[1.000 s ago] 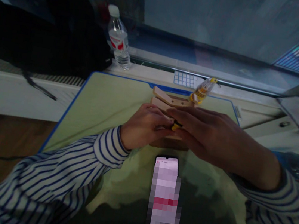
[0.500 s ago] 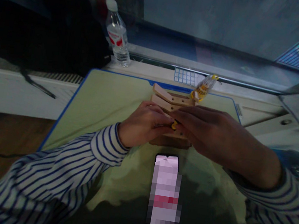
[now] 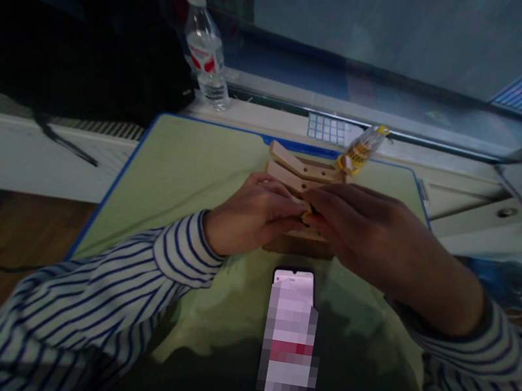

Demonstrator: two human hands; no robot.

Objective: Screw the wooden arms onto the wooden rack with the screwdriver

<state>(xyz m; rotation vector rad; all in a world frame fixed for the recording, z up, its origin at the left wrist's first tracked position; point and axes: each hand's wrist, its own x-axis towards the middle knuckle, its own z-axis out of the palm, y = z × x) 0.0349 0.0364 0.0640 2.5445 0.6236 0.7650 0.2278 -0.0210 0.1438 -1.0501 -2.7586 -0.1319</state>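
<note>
My left hand (image 3: 252, 217) and my right hand (image 3: 364, 235) meet over a stack of light wooden pieces (image 3: 301, 174) on the green mat (image 3: 179, 176). Both hands have fingers curled together, pinching a small yellow part (image 3: 306, 214) between them. Wooden slats stick out behind the hands. The block under the hands is mostly hidden. A small clear bag with yellow contents (image 3: 361, 149) lies just beyond the wood, at the mat's far edge.
A lit phone (image 3: 292, 329) lies on the mat near me. A plastic water bottle (image 3: 204, 51) stands at the back left beside a black bag (image 3: 65, 52). A window ledge (image 3: 467, 172) runs behind the mat. Wooden floor lies to the left.
Both hands stay together over the wood, with fingers closing slightly on the yellow part. The view shifted a little.
</note>
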